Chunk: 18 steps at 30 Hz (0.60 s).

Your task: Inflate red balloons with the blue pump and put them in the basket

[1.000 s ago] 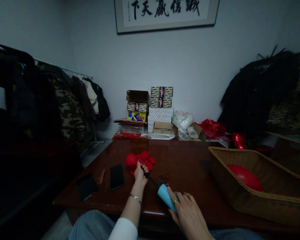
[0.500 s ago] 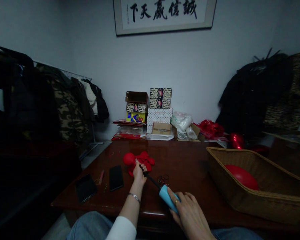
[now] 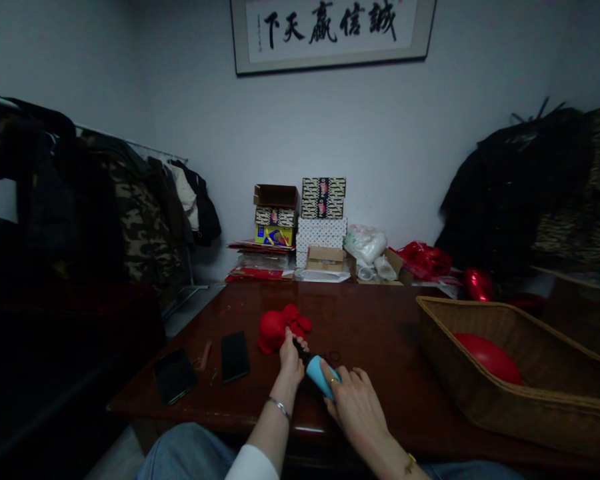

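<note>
My left hand (image 3: 291,360) is closed round the black end of a hand balloon pump, where a small red balloon (image 3: 272,329) is fitted; the balloon's neck is hidden by the fingers. My right hand (image 3: 357,400) grips the pump's light blue body (image 3: 321,377), which sits close to my left hand. Just behind the inflating balloon lies a heap of limp red balloons (image 3: 300,321). Several dark rubber bands (image 3: 335,357) rest on the table beyond the pump, partly covered.
On the brown table (image 3: 380,320) lie two dark phones (image 3: 235,357) (image 3: 175,375) at left. A wicker basket (image 3: 455,380) with a large red balloon (image 3: 487,358) stands at right. Stacked boxes (image 3: 323,230) line the wall, with clothes racks (image 3: 140,213) at the left.
My right hand has pushed the blue pump body up and left toward my left hand, covering most of the black rod. The red balloon has swelled a little.
</note>
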Each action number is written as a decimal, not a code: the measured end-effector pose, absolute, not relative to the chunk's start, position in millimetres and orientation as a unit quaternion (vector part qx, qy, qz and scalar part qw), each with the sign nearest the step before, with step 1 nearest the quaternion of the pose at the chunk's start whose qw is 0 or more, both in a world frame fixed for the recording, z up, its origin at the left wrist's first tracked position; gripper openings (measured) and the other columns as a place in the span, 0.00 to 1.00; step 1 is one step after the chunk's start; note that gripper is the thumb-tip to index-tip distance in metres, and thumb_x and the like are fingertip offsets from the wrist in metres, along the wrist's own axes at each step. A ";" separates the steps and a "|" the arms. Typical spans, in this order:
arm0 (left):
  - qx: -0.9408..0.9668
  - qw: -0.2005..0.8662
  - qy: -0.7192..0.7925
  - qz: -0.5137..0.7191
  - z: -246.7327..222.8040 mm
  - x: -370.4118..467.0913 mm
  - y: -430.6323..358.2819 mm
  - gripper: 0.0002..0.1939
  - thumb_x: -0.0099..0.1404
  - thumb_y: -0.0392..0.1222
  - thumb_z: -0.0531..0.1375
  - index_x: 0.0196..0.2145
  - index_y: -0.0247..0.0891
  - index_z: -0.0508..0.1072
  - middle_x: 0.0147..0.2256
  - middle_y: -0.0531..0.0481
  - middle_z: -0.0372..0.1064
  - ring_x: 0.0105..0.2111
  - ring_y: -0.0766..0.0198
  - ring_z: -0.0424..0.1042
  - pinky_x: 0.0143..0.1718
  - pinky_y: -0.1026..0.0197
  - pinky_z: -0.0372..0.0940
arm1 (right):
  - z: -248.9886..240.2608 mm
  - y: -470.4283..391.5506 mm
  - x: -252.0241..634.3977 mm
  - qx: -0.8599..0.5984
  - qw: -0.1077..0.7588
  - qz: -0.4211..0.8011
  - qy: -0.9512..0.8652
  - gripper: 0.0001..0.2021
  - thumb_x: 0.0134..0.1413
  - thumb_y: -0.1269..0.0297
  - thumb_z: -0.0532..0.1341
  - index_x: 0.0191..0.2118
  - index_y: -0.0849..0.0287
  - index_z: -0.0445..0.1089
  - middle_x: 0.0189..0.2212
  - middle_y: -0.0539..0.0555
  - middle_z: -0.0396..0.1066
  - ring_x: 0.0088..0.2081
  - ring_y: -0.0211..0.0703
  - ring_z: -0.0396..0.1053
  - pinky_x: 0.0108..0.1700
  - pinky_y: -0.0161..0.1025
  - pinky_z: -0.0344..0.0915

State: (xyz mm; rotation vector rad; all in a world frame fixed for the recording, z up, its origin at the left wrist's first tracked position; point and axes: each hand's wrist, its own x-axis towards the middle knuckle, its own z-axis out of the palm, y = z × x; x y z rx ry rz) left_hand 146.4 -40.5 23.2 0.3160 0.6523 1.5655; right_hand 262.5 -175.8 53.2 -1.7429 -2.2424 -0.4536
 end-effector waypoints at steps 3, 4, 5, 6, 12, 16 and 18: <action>0.138 0.653 0.293 0.685 18.1 150.1 -39.8 0.17 0.61 0.51 0.56 0.23 0.37 0.58 0.16 0.57 0.55 0.13 0.73 0.55 0.15 0.69 0.54 | 51.8 -172.4 259.9 -0.605 0.131 -0.156 -0.770 0.29 0.49 0.66 0.59 0.59 0.54 0.54 0.37 0.56 0.68 0.39 0.47 0.65 0.47 0.46 0.53; 0.138 0.653 0.297 0.684 16.6 150.0 -38.9 0.17 0.61 0.51 0.56 0.23 0.37 0.58 0.16 0.57 0.55 0.13 0.73 0.55 0.15 0.69 0.54 | 51.1 -172.5 259.3 -0.606 0.131 -0.157 -0.769 0.29 0.49 0.67 0.58 0.59 0.54 0.54 0.37 0.56 0.68 0.38 0.46 0.65 0.47 0.46 0.53; 0.137 0.650 0.302 0.684 15.4 149.3 -37.8 0.17 0.60 0.51 0.57 0.23 0.37 0.58 0.16 0.58 0.55 0.13 0.74 0.54 0.14 0.70 0.53 | 50.2 -173.2 258.8 -0.606 0.131 -0.159 -0.768 0.29 0.50 0.67 0.58 0.59 0.53 0.54 0.37 0.56 0.68 0.38 0.46 0.65 0.47 0.46 0.53; 0.136 0.646 0.307 0.686 14.4 148.2 -36.6 0.17 0.60 0.51 0.57 0.23 0.37 0.58 0.15 0.58 0.54 0.13 0.74 0.54 0.14 0.70 0.52 | 49.3 -174.4 258.5 -0.607 0.130 -0.159 -0.767 0.29 0.50 0.67 0.58 0.59 0.53 0.55 0.37 0.55 0.68 0.38 0.46 0.65 0.47 0.46 0.53; 0.126 0.639 0.324 0.686 14.2 140.9 -30.9 0.18 0.62 0.50 0.55 0.22 0.38 0.56 0.14 0.60 0.51 0.11 0.75 0.51 0.11 0.71 0.47 | 45.5 -184.6 260.6 -0.608 0.129 -0.155 -0.768 0.30 0.48 0.67 0.59 0.59 0.54 0.54 0.39 0.56 0.68 0.39 0.48 0.65 0.46 0.47 0.54; 0.126 0.633 0.317 0.695 20.6 134.2 -24.8 0.16 0.64 0.47 0.53 0.23 0.38 0.57 0.15 0.59 0.51 0.11 0.75 0.51 0.11 0.72 0.46 | 42.5 -193.2 270.0 -0.600 0.144 -0.153 -0.772 0.30 0.49 0.67 0.59 0.60 0.53 0.53 0.37 0.55 0.68 0.39 0.48 0.64 0.47 0.47 0.54; 0.118 0.633 0.314 0.698 24.3 127.7 -20.7 0.15 0.64 0.47 0.53 0.23 0.38 0.57 0.15 0.60 0.51 0.11 0.75 0.51 0.11 0.72 0.46 | 39.7 -199.4 276.8 -0.592 0.157 -0.154 -0.775 0.31 0.49 0.67 0.59 0.60 0.53 0.53 0.37 0.54 0.68 0.39 0.47 0.64 0.47 0.47 0.54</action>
